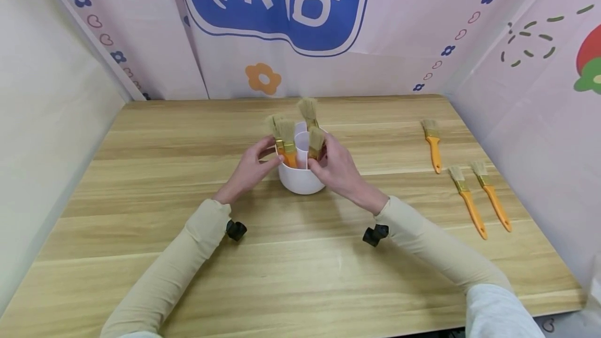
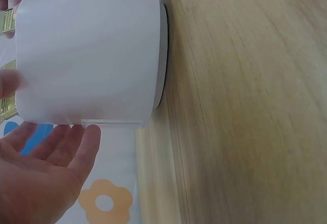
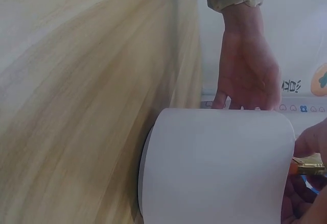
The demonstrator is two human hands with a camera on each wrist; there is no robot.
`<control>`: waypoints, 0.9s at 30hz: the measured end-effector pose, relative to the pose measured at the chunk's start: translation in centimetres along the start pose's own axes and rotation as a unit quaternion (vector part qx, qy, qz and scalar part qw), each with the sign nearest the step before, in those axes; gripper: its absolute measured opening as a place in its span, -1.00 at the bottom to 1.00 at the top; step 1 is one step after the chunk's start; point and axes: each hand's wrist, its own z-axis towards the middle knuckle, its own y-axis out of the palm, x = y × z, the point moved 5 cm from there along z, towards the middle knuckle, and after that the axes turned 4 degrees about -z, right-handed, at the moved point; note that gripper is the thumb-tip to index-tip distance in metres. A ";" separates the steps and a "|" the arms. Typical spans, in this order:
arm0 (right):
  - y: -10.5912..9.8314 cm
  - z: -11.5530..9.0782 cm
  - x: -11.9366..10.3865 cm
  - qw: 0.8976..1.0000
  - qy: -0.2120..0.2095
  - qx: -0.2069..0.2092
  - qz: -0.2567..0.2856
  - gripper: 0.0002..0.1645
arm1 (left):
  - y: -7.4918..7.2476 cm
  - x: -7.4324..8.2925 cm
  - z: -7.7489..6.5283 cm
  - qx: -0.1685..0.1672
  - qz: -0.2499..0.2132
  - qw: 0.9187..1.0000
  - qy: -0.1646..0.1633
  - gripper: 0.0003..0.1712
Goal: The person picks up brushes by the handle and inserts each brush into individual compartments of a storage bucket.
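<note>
While the left hand (image 1: pixel 253 170) cups the white compartmented holder (image 1: pixel 302 182), probably to steady it, the right hand (image 1: pixel 340 172) pinches a flat bristle paintbrush (image 1: pixel 316 139) high up.

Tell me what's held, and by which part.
Right hand: a brush, pinched near its gold ferrule. Left hand: touching the side of the white holder, no clear grip.

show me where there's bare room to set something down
Bare table lies between left wall and left sleeve, between left sleeve and right sleeve, and from right hand to loose brushes. Crowded: around the cup, with left hand, right hand and more brushes.
</note>
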 end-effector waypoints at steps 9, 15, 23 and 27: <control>-0.3 0.1 0.4 0.999 0.035 0.002 0.005 -0.59 | 0.0 0.1 0.1 0.001 -0.005 1.000 0.000 -0.27; -0.9 0.2 0.9 0.998 0.051 0.023 0.024 -0.50 | 0.1 0.0 0.0 0.002 -0.004 1.000 -0.008 -0.25; -1.9 0.7 2.5 0.994 0.072 0.070 0.050 -0.43 | 0.0 -0.2 0.1 0.005 -0.009 1.000 -0.006 -0.26; -2.0 0.8 3.3 0.992 0.085 0.075 0.054 -0.39 | 0.0 -0.2 0.2 0.005 -0.011 1.000 -0.007 -0.26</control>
